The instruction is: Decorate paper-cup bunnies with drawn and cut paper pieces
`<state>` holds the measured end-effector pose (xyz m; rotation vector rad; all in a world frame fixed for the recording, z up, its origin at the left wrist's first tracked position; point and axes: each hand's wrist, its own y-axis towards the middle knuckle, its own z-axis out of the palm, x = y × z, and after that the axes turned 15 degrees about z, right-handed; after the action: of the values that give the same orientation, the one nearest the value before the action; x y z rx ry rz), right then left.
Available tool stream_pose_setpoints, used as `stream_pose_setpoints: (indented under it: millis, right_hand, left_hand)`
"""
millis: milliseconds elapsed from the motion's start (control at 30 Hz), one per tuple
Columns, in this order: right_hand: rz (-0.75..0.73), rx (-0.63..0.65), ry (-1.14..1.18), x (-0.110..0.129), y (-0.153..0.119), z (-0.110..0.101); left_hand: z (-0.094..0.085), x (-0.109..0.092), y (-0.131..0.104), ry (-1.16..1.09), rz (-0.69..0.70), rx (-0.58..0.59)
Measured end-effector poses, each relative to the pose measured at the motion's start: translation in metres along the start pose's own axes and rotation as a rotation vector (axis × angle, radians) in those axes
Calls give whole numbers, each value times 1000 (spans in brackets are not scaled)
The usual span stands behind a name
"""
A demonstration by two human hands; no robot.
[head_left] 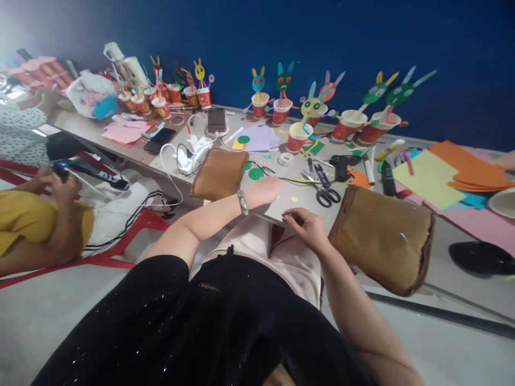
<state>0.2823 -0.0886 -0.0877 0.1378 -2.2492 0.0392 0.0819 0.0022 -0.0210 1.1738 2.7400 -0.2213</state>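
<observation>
My left hand (263,192), with a bracelet (243,202) at the wrist, rests over the near part of the table. Its fingers are blurred and mostly turned away, so their hold cannot be made out. At the table's edge my right hand (309,228) has its fingers curled in a pinch; whatever is between them is too small to name. A small pale yellow paper disc (294,199) lies between the hands. Beyond them are black-handled scissors (326,195) with open blades. Green paper circles (256,173) sit left of the scissors, near a brown cushioned pad (220,174).
A larger brown pad (384,233) overhangs the edge at right. Paper cups (298,137) with rabbit-faced paper figures line the blue wall. A black glue gun (344,166), tape roll (286,158), power strip (193,156) and coloured sheets (432,179) lie around. Another person (60,214) sits at left.
</observation>
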Motion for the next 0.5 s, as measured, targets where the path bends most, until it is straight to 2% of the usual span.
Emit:
stream_pose_setpoints:
  millis: [233,500]
  right_hand:
    - [-6,12,57,-4,-3,-1]
    - [-4,26,57,-4,-3,-2]
  left_hand:
    - [-9,-8,4,37,78,25]
    - [-6,-6,7,31,94,20]
